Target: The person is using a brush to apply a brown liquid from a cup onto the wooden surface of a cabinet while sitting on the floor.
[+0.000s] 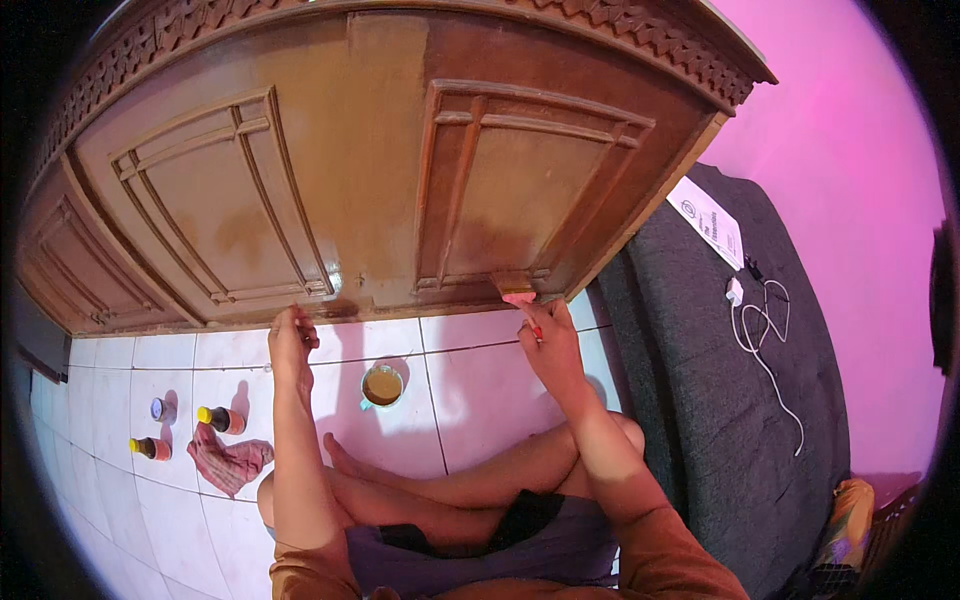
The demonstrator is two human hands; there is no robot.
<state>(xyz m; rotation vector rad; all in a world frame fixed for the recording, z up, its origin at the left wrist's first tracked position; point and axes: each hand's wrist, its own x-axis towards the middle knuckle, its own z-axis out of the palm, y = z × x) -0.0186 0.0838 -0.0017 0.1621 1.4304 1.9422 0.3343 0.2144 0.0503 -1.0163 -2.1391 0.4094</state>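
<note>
Paintbrush (518,297) with a reddish handle is in the right hand (552,352), whose fingers are clamped on it, the bristles at the lower rail of the right-hand framed panel (525,190) on a brown wooden cabinet (372,150). The left hand (292,340) is by the cabinet's bottom edge, fingers bent; whether they close on anything, I cannot tell. On the tiled floor (490,400), between cabinet and crossed legs (385,505), stands a cup (366,404) of brownish liquid (382,386). Farther left are two yellow-capped bottles (222,421), a small round container (159,409) and a crumpled pink cloth (230,463). At right, a dark grey cushioned seat (720,400) carries a paper sheet (707,222) and a white cable (782,388)
</note>
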